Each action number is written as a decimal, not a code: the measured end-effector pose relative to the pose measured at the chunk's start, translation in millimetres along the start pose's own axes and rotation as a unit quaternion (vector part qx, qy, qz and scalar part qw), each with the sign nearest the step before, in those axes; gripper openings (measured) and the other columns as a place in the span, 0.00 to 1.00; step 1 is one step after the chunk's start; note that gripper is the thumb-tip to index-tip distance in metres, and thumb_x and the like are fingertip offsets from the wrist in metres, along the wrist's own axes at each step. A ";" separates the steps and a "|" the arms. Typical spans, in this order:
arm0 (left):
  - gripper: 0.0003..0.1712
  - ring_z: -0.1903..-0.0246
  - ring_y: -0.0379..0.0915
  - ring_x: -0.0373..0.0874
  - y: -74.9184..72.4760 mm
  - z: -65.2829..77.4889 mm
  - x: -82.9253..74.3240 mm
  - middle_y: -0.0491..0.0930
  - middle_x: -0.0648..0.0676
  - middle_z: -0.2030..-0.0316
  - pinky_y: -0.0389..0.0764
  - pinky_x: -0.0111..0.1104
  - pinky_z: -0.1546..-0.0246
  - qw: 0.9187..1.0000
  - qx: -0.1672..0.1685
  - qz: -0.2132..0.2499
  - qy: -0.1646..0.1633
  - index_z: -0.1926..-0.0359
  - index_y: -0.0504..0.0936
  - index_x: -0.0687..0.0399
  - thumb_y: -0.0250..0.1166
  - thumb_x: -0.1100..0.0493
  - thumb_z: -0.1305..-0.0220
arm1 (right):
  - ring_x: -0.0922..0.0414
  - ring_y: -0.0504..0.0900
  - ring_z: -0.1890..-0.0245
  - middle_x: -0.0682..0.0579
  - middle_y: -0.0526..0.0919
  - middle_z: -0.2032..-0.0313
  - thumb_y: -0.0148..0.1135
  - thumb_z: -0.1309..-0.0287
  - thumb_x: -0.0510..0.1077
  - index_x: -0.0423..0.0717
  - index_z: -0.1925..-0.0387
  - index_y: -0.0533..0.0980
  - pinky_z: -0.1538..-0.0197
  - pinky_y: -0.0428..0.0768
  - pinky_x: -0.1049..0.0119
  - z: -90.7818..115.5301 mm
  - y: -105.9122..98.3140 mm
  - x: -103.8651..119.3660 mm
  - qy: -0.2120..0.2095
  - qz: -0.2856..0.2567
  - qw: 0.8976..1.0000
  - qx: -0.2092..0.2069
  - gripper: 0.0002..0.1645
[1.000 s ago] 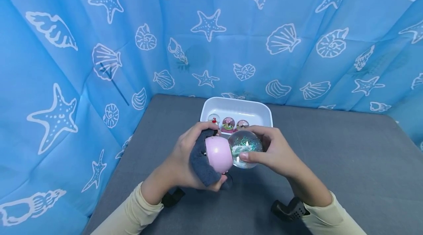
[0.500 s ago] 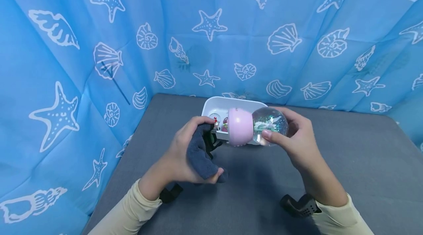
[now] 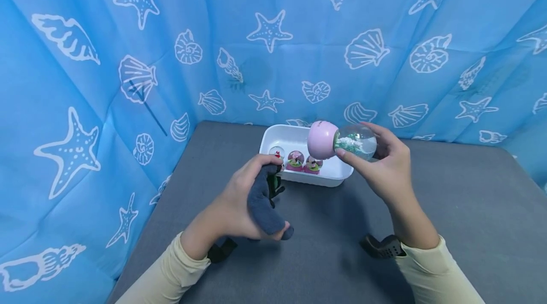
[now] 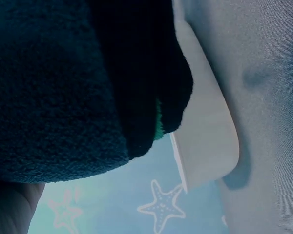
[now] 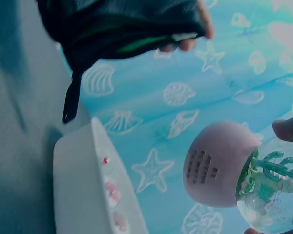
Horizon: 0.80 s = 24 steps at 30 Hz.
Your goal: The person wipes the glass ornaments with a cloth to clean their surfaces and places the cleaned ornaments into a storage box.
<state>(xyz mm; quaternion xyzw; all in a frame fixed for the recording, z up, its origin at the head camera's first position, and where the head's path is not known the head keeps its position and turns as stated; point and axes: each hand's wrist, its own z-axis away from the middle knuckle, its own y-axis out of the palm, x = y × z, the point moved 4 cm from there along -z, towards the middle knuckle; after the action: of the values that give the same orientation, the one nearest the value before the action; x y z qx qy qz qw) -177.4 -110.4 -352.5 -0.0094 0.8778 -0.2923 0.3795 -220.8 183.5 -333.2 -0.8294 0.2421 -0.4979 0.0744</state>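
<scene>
My right hand (image 3: 389, 168) grips the clear ball of a snow globe (image 3: 322, 140) with a pink base. Glitter and a green figure show inside the ball. Tipped on its side, the globe hangs over the right part of a white tray (image 3: 307, 179), base pointing left. Rows of small holes mark the underside of the base (image 5: 205, 163) in the right wrist view. In my left hand (image 3: 235, 199) is a dark grey fleecy pouch (image 3: 261, 202), held with thumb and fingers around it. Green lining and a dangling dark tab show at the pouch's opening (image 5: 136, 44).
Three small snow globes stand along the tray's front side: one with a red figure (image 3: 277, 153) and two with pink bases, a middle globe (image 3: 295, 161) and a right globe (image 3: 313, 165). A blue seashell-print curtain (image 3: 269, 71) hangs behind the grey tabletop (image 3: 448, 209).
The pink-based snow globe has come away from the pouch, moving right and up to over the tray. The left hand has stayed nearly in place with the pouch.
</scene>
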 end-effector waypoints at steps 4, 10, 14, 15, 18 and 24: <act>0.61 0.42 0.75 0.44 3.2 -1.2 1.7 0.75 0.51 0.36 0.82 0.39 0.39 1.000 0.012 0.000 -0.006 0.28 0.66 0.49 0.87 0.50 0.65 | 0.68 0.84 0.67 0.45 0.89 0.49 0.88 0.56 0.40 0.54 0.32 0.80 0.65 0.80 0.81 -5.1 5.4 -14.4 -0.003 0.021 1.000 -0.011 0.46; 0.62 0.39 0.75 0.46 5.1 -1.2 4.6 0.73 0.49 0.34 0.79 0.40 0.35 0.999 0.034 0.000 -0.016 0.27 0.65 0.48 0.87 0.49 0.65 | 0.55 0.86 0.63 0.45 0.89 0.48 0.90 0.58 0.51 0.51 0.31 0.79 0.66 0.73 0.83 -11.8 14.1 -29.0 -0.007 0.103 0.994 -0.023 0.50; 0.65 0.36 0.74 0.47 6.1 -1.8 7.1 0.72 0.48 0.31 0.78 0.41 0.33 0.998 0.062 0.010 -0.024 0.25 0.63 0.44 0.88 0.49 0.65 | 0.48 0.86 0.61 0.43 0.89 0.47 0.90 0.58 0.55 0.48 0.31 0.78 0.63 0.73 0.77 -14.8 17.5 -33.6 -0.021 0.140 0.990 -0.021 0.52; 0.65 0.36 0.74 0.46 6.5 -1.9 8.1 0.72 0.47 0.31 0.78 0.41 0.34 0.997 0.068 0.012 -0.027 0.25 0.63 0.43 0.88 0.49 0.65 | 0.48 0.85 0.60 0.43 0.89 0.46 0.90 0.58 0.55 0.48 0.30 0.78 0.61 0.74 0.73 -15.8 18.4 -35.1 -0.024 0.145 0.989 -0.019 0.52; 0.65 0.37 0.73 0.44 7.7 -1.8 10.1 0.71 0.46 0.32 0.79 0.41 0.35 0.996 0.082 0.017 -0.038 0.25 0.62 0.41 0.89 0.50 0.64 | 0.49 0.83 0.60 0.42 0.88 0.43 0.90 0.58 0.54 0.48 0.30 0.78 0.59 0.75 0.66 -19.1 21.6 -41.8 -0.027 0.153 0.988 -0.008 0.52; 0.65 0.38 0.73 0.43 11.4 -0.1 13.3 0.72 0.48 0.33 0.78 0.42 0.34 0.993 0.102 0.017 -0.052 0.25 0.62 0.41 0.88 0.50 0.64 | 0.46 0.84 0.54 0.41 0.86 0.40 0.89 0.55 0.52 0.48 0.27 0.75 0.56 0.79 0.57 -23.2 29.6 -60.1 -0.015 0.163 0.986 0.023 0.53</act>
<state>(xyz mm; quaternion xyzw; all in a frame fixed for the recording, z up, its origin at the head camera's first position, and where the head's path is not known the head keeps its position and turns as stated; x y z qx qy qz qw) -184.6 -104.1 -367.2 0.0295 0.8224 -0.3729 0.4287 -273.7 189.0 -380.0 -0.7841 0.3615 -0.4722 0.1774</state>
